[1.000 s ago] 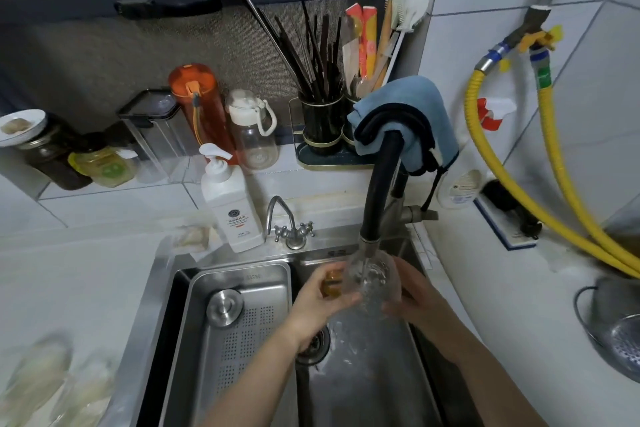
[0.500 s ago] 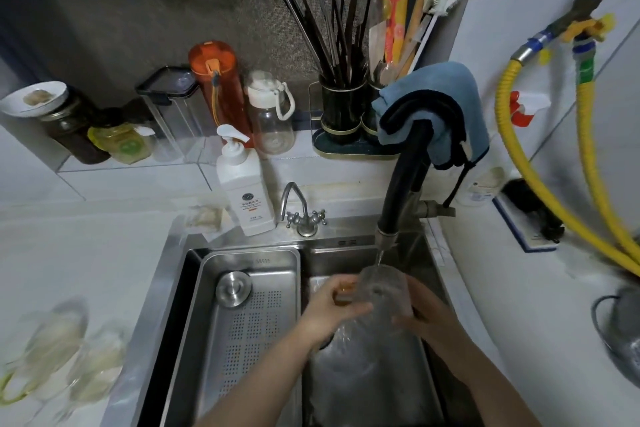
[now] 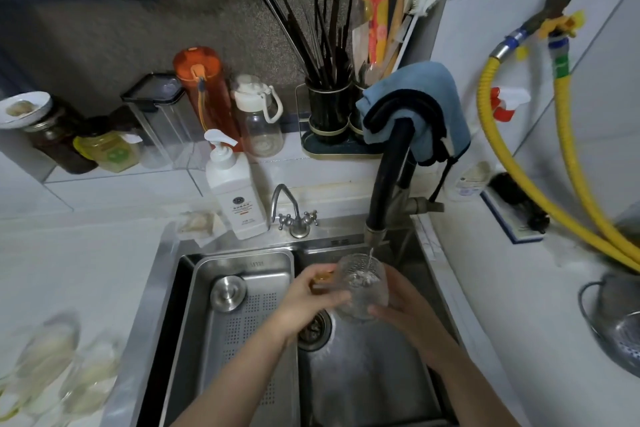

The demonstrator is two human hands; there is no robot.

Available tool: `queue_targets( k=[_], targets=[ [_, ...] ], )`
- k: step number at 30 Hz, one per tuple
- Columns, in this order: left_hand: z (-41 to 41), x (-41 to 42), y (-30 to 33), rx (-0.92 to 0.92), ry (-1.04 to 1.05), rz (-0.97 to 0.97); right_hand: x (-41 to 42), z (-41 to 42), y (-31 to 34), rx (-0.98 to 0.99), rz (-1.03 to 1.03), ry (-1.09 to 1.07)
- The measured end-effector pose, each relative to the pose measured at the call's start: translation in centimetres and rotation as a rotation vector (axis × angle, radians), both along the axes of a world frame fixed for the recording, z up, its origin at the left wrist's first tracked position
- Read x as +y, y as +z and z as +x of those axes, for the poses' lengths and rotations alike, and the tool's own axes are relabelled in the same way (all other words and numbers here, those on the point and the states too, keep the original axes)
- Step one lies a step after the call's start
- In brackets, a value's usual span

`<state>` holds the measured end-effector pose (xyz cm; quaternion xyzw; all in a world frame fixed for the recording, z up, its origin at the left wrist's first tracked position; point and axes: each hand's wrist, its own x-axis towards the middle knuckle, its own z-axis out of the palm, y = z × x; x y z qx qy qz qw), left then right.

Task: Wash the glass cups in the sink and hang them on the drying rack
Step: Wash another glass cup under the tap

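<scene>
Now both hands hold the glass cup (image 3: 361, 282) over the sink (image 3: 367, 374), near its back edge: left hand (image 3: 313, 302) pinching the amber handle, right hand (image 3: 398, 305) curled round the base. Its long axis stands nearly upright, mouth up toward the black faucet (image 3: 389, 180), catching a thin stream.

— Any writing you can actually read here?
— Not really. The white pump bottle (image 3: 236, 191) behind the sink has a round dark emblem and a few lines of small print, all too small to make out.
— Anything else?
— The small bottle (image 3: 468, 180) by the wall carries a label, also illegible.
</scene>
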<state>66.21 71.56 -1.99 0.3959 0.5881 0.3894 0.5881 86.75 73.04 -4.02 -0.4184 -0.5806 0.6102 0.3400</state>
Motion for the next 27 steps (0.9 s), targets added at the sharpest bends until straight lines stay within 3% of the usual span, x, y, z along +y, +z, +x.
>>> queue_targets(
  k=[11,16,23,27],
  targets=[
    [1.1,-0.5,0.3,0.007,-0.043,0.051,-0.2,1.3,-0.5,-0.017,-0.034,-0.015],
    [-1.8,0.0,1.0,0.042,-0.073,0.063,0.6,-1.5,0.2,-0.116,0.056,-0.041],
    [1.6,0.8,-0.1,0.027,-0.160,0.127,-0.3,1.8,0.7,0.004,0.033,-0.075],
    [-1.1,-1.1,-1.4,0.075,-0.212,0.069,-1.9,0.4,-1.3,-0.019,-0.014,-0.049]
  ],
)
